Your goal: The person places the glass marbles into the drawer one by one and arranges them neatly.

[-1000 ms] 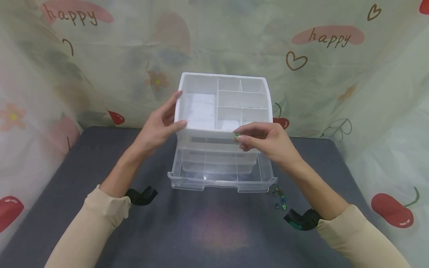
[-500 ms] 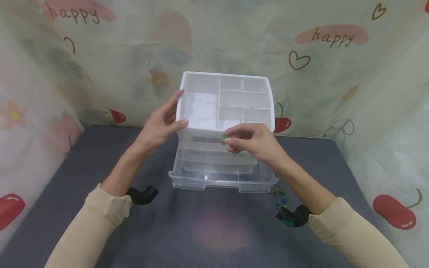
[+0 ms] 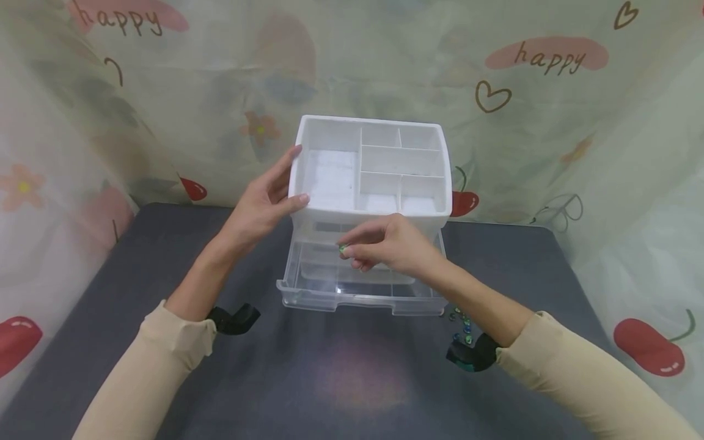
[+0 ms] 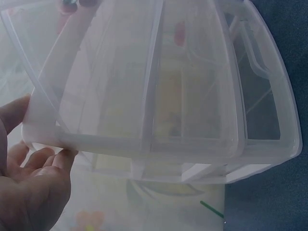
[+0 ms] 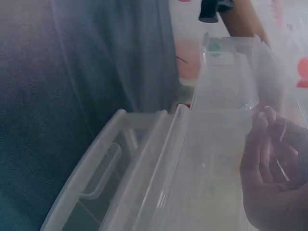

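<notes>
A white plastic drawer organizer (image 3: pixel 374 214) stands at the middle back of the table, its top tray split into several compartments. Below the tray, a clear drawer (image 3: pixel 363 301) is pulled out toward me. My left hand (image 3: pixel 255 205) grips the organizer's left side, thumb on the front rim; the left wrist view also shows this hand (image 4: pixel 41 192) at the organizer's edge. Over the drawer, my right hand (image 3: pixel 401 247) pinches a small shiny green piece (image 3: pixel 343 249), possibly a bead, between thumb and fingertips. In the right wrist view that hand (image 5: pixel 269 187) appears hazy behind clear plastic.
Several small green and blue pieces (image 3: pixel 467 328) lie on the dark table (image 3: pixel 264 379) right of the drawer, partly hidden by the black wrist mount (image 3: pixel 473 354). A printed cloth (image 3: pixel 374 55) hangs behind and at both sides.
My right hand, still pinching the green piece, has moved left and down from the tray's front rim to above the open drawer. The left hand keeps its grip on the organizer.
</notes>
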The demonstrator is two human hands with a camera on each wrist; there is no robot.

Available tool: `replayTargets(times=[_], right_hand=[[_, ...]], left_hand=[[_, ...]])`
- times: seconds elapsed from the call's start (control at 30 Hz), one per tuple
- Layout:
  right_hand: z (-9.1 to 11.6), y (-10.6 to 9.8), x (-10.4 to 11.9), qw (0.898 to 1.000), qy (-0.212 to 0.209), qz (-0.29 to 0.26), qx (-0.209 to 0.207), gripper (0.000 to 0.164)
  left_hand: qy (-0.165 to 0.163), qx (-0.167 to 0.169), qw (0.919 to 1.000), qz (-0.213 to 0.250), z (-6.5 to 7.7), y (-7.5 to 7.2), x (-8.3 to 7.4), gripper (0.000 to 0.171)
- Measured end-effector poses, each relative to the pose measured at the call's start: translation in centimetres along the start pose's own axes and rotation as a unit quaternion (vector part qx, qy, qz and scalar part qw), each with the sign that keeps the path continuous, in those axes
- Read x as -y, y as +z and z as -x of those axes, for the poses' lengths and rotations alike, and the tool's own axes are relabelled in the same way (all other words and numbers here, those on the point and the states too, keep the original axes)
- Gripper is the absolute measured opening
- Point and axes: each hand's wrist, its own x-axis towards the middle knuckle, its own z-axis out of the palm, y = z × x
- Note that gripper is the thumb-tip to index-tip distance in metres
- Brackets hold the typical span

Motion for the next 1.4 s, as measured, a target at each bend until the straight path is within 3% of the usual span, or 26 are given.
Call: replayTargets(times=[0.53,0.83,0.97,1.4], right_hand=[[-1.2,0.7,0.2,0.992,0.106,-0.013,0.070,0.023],[-1.5,1.2,0.1,0.987,0.137,-0.006,0.082,0.022],[-1.4,1.2,0.0,0.987,0.137,-0.009,0.077,0.021],[0.0,-0.3,0.3,0.996,0.079,-0.013,0.043,0.022]], left_hand=[[-0.002,-0.011,0.9999,0.009,-0.1,0.1,0.1,0.077],[-0.007,-0.012,0.9998,0.011,-0.1,0.2,-0.1,0.078],[-0.011,-0.015,0.9998,-0.001,-0.1,0.1,-0.1,0.078],[-0.010,-0.025,0.9994,-0.022,-0.1,0.0,-0.3,0.078]])
